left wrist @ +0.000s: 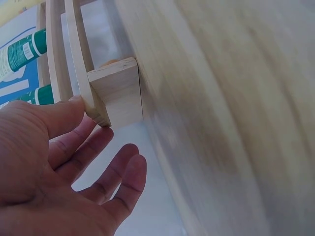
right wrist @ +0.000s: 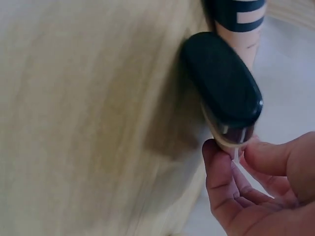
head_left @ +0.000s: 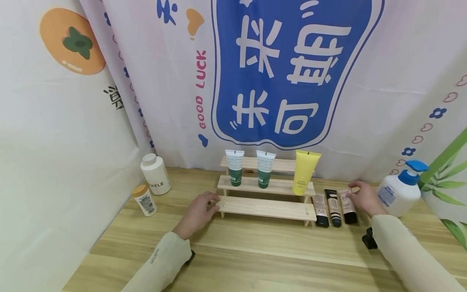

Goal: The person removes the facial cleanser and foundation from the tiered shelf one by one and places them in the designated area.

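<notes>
My left hand (head_left: 197,213) pinches the left end of the bottom step of a three-tier wooden display stand (head_left: 266,207). In the left wrist view, the thumb lies on the board's edge with fingertips against its corner. At the stand's right, my right hand (head_left: 366,198) pinches the side of a pink BB cream tube (head_left: 348,206); its black cap (right wrist: 224,81) faces the right wrist camera. Beside it lie a black-and-beige tube (head_left: 333,209) and another pink tube (head_left: 320,207). On the middle tier stand two white-and-green tubes (head_left: 235,166) and a yellow tube (head_left: 305,172).
A white bottle (head_left: 156,174) and a small orange-capped bottle (head_left: 144,200) stand at the left of the wooden table (head_left: 255,259). A blue-topped pump bottle (head_left: 399,190) is close to my right hand, with green leaves (head_left: 448,184) beyond. Printed cloth (head_left: 175,101) hangs behind.
</notes>
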`<state>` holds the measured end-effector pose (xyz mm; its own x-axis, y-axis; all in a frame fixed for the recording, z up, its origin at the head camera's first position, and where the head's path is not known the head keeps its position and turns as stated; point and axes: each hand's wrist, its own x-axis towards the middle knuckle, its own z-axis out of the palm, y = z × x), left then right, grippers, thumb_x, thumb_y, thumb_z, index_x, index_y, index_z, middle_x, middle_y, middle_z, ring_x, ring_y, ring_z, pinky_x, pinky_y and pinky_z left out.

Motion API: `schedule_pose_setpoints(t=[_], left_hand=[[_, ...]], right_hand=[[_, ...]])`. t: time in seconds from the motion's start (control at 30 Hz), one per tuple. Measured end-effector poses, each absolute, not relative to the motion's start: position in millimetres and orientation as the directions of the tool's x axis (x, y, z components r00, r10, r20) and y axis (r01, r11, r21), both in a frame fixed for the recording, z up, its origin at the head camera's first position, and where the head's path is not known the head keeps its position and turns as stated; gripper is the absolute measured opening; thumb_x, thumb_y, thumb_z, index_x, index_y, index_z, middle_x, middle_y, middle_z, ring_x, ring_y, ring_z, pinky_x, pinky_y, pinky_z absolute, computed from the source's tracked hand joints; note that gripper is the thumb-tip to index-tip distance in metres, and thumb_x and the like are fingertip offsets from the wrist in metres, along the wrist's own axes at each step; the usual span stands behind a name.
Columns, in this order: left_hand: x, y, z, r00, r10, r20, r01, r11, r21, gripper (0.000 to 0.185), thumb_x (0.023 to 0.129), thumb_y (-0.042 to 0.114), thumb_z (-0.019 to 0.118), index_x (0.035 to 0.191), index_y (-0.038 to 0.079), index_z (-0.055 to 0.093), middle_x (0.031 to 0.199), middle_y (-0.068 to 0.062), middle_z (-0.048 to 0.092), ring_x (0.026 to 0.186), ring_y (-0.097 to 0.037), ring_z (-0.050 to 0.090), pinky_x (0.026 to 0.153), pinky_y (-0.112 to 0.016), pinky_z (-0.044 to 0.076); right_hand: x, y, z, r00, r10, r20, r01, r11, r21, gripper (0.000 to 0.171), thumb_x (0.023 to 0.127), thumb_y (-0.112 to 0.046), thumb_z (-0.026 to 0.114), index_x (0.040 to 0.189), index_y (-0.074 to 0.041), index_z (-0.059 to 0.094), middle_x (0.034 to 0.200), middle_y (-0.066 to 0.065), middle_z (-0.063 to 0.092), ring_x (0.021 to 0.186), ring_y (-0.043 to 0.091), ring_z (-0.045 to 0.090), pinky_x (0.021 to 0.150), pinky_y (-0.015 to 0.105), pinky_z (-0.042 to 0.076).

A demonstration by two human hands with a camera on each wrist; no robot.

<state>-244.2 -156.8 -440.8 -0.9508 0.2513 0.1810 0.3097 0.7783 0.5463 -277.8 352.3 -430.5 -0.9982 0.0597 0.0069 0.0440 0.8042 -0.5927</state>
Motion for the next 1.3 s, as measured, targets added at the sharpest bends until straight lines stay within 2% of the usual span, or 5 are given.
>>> schedule_pose_setpoints(t=[0.47, 0.7, 0.87, 1.07, 1.3], left_hand=[[-245, -155, -440, -0.950, 0.249, 0.190, 0.313, 0.771, 0.555, 0.021, 0.089, 0.009, 0.067, 0.109, 0.008, 0.065, 0.114, -0.007, 0.060, 0.098, -0.024, 0.057, 0.083, -0.039, 0.048], [-245, -156, -440, -0.951, 0.247, 0.184, 0.308, 0.775, 0.552, 0.021, 0.089, 0.011, 0.067, 0.109, 0.009, 0.065, 0.114, -0.006, 0.060, 0.099, -0.024, 0.057, 0.083, -0.039, 0.048], [-244, -156, -439, -0.951, 0.247, 0.188, 0.310, 0.775, 0.551, 0.020, 0.089, 0.010, 0.067, 0.109, 0.008, 0.065, 0.114, -0.007, 0.060, 0.099, -0.025, 0.056, 0.084, -0.040, 0.048], [-244, -156, -440, -0.951, 0.249, 0.182, 0.309, 0.776, 0.550, 0.020, 0.090, 0.011, 0.066, 0.110, 0.008, 0.065, 0.115, -0.007, 0.060, 0.100, -0.026, 0.057, 0.084, -0.040, 0.048], [-243, -156, -441, -0.952, 0.248, 0.180, 0.306, 0.777, 0.550, 0.020, 0.090, 0.011, 0.066, 0.109, 0.009, 0.065, 0.113, -0.007, 0.060, 0.099, -0.025, 0.057, 0.083, -0.040, 0.048]], right_hand=[[-272, 354, -422, -0.993, 0.111, -0.043, 0.117, 0.851, -0.512, 0.030, 0.091, -0.012, 0.053, 0.112, 0.011, 0.054, 0.101, 0.030, 0.056, 0.080, 0.034, 0.051, 0.066, 0.042, 0.043], [-260, 335, -401, -0.963, 0.110, 0.244, -0.059, 0.802, -0.595, 0.043, 0.100, -0.027, 0.043, 0.126, 0.007, 0.047, 0.114, 0.031, 0.053, 0.097, 0.043, 0.054, 0.074, 0.052, 0.049], [-249, 303, -375, -0.878, 0.073, 0.473, -0.252, 0.770, -0.587, 0.038, 0.099, -0.027, 0.050, 0.123, 0.001, 0.053, 0.113, 0.020, 0.057, 0.096, 0.032, 0.055, 0.078, 0.042, 0.049], [-241, 262, -356, -0.651, -0.069, 0.756, -0.591, 0.671, -0.448, 0.038, 0.086, -0.004, 0.068, 0.122, -0.001, 0.056, 0.113, 0.012, 0.059, 0.094, 0.024, 0.057, 0.075, 0.014, 0.045], [-245, 236, -355, -0.566, -0.142, 0.812, -0.717, 0.570, -0.401, 0.063, 0.075, 0.007, 0.076, 0.131, -0.005, 0.050, 0.119, 0.011, 0.058, 0.101, 0.027, 0.056, 0.081, 0.020, 0.045]])
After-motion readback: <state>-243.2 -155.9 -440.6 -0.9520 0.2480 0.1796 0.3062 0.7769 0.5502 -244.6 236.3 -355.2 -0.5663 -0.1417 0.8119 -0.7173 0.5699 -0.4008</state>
